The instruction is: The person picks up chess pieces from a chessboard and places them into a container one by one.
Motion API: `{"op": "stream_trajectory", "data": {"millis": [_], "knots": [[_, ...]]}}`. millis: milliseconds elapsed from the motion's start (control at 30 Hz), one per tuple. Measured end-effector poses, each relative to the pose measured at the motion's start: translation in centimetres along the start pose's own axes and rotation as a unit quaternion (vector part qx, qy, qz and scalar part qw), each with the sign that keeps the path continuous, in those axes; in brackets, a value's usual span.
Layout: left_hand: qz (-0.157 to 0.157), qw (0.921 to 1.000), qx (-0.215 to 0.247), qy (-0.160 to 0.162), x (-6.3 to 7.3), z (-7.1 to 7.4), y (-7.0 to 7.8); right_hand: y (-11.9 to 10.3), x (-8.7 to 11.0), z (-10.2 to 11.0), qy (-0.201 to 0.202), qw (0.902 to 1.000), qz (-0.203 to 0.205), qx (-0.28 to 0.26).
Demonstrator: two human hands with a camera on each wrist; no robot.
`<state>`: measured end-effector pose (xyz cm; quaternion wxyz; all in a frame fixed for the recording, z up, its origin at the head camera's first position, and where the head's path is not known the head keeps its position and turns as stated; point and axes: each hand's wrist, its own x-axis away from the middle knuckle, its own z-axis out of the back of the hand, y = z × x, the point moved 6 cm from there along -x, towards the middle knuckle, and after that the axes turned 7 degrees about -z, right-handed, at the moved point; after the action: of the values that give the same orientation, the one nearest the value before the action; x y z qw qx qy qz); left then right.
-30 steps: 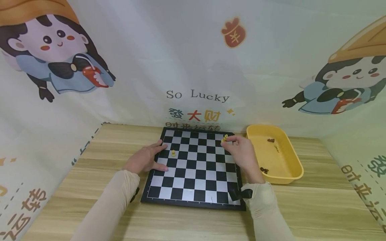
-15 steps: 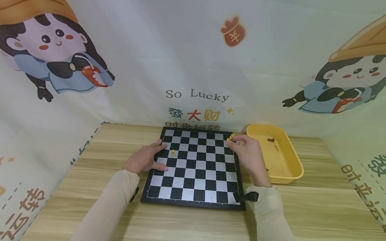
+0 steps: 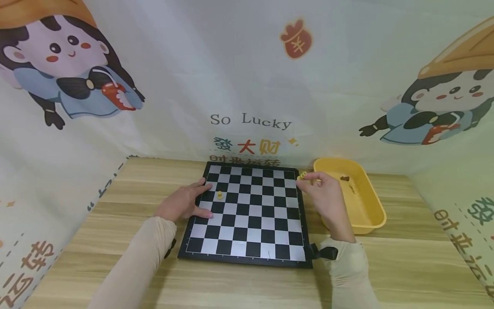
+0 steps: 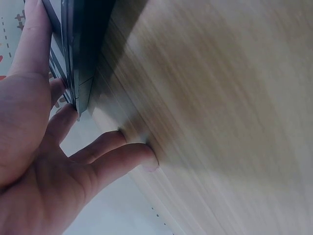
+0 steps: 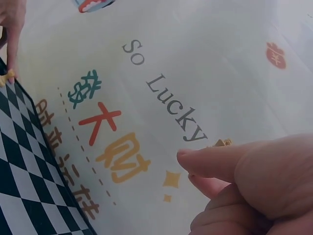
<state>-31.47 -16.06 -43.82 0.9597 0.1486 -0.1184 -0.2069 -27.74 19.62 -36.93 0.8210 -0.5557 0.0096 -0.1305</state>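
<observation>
A black-and-white chessboard (image 3: 252, 210) lies on the wooden table. My left hand (image 3: 183, 201) is spread at its left edge, thumb and a finger over the squares. In the left wrist view, other fingers (image 4: 122, 161) reach down to the table beside the board's dark side. Close to that hand, a small yellow chess piece (image 3: 220, 195) stands on the board. My right hand (image 3: 326, 199) pinches another yellow chess piece (image 3: 302, 176) between thumb and forefinger, at the board's upper right edge. Its top shows behind the thumb in the right wrist view; the rest is hidden.
Right of the board stands a yellow plastic tray (image 3: 377, 201), partly behind my right hand. A dark brown piece (image 3: 344, 178) and a yellowish piece (image 3: 351, 189) lie in it. A printed cloth (image 3: 247, 77) hangs upright behind the table.
My right hand has moved right with the yellow chess piece, from over the board's right columns to its right edge, beside the tray. The left hand has stayed in place.
</observation>
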Motion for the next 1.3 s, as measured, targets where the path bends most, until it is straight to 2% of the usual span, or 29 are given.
{"op": "stream_trajectory", "data": {"millis": [167, 400, 633, 767, 1000, 1300], "knots": [[0.004, 1.0000, 0.002, -0.002, 0.0, -0.1, -0.1, 0.1, 0.2, 0.2, 0.000, 1.0000, -0.008, -0.002], [0.003, 1.0000, 0.002, 0.000, -0.1, -0.3, -0.1, 0.0, 0.2, 1.4, 0.018, 0.9992, 0.006, 0.036], [0.003, 1.0000, 0.004, 0.001, -0.1, -0.2, 0.0, 0.0, 0.4, 2.6, 0.017, 0.9993, -0.002, 0.032], [-0.002, 1.0000, 0.002, 0.006, 0.0, -0.1, 0.0, 0.1, 0.4, 3.6, 0.025, 0.9992, -0.005, 0.032], [-0.010, 0.9999, -0.005, 0.011, 0.0, 0.0, 0.0, 0.7, 0.0, 5.4, 0.061, 0.9968, -0.011, 0.050], [-0.006, 0.9999, -0.003, 0.008, 0.1, 0.1, 0.1, 1.6, -0.3, 7.4, 0.067, 0.9965, -0.018, 0.046]]}}
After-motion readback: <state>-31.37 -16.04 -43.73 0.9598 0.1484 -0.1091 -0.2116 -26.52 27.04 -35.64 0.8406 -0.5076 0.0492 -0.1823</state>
